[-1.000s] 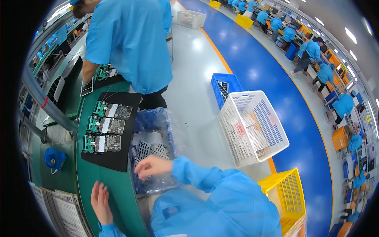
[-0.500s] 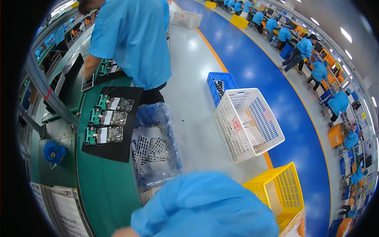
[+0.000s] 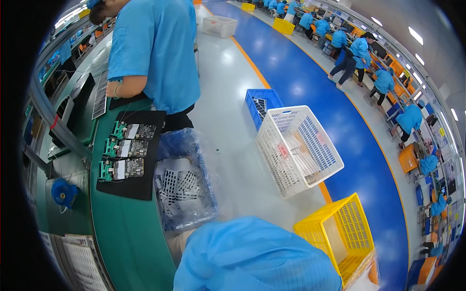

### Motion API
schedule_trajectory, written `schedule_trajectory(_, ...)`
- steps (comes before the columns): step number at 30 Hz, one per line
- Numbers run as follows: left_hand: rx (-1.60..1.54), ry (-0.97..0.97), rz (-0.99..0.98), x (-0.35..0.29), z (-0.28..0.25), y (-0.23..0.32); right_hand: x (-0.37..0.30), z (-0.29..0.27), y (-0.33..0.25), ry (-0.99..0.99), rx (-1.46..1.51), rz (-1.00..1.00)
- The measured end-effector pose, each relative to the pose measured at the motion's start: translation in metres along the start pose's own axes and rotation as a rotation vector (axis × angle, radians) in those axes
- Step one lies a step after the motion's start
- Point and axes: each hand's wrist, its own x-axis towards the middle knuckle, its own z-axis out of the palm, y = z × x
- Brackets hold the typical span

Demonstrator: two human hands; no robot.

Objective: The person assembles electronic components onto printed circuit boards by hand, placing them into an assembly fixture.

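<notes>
A blue sleeve (image 3: 257, 257) of mine fills the lower middle, and neither of my hands shows. Beside it stands a blue bin (image 3: 208, 186) lined with clear plastic, holding pale slotted plates (image 3: 179, 186). A beige patch (image 3: 180, 241) shows between bin and sleeve; I cannot tell what it is. On the green bench at left lies a black mat (image 3: 138, 190) bearing three circuit boards (image 3: 128, 168) with green connectors and white strips. Farther along, a co-worker in blue (image 3: 155, 53) bends over the bench, a forearm close to a long framed panel (image 3: 100, 97).
A yellow crate (image 3: 335, 213), a white slotted crate (image 3: 276, 160) and a small blue crate (image 3: 252, 99) stand on the floor at right. A blue fan (image 3: 64, 193) sits left of the green bench (image 3: 121, 228). A metal post (image 3: 60, 123) rises there.
A bit of my hand at the lower left edge has gone from view, and my sleeve has shifted. The co-worker's arm has moved, and more of the framed panel shows. The view has shifted slightly.
</notes>
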Motion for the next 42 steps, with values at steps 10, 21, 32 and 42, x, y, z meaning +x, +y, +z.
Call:
schedule_trajectory(10, -0.404, 0.127, -0.207, -0.013, 0.043, -0.005, -0.005, 0.021, -0.029, 0.13, 0.388, 0.038)
schedule_trajectory(21, 0.225, 0.462, 0.166, -0.039, -0.068, 0.048, -0.025, 0.058, -0.002, -0.493, 0.006, 0.356)
schedule_trajectory(32, 1.233, 0.975, 0.142, -0.073, -0.199, 0.225, -0.048, -0.069, -0.078, -0.329, -0.926, 0.194)
schedule_trajectory(42, 0.689, 1.094, -0.074, 0.052, -0.332, 0.272, -0.049, -0.073, -0.064, -0.211, -1.197, -0.05)
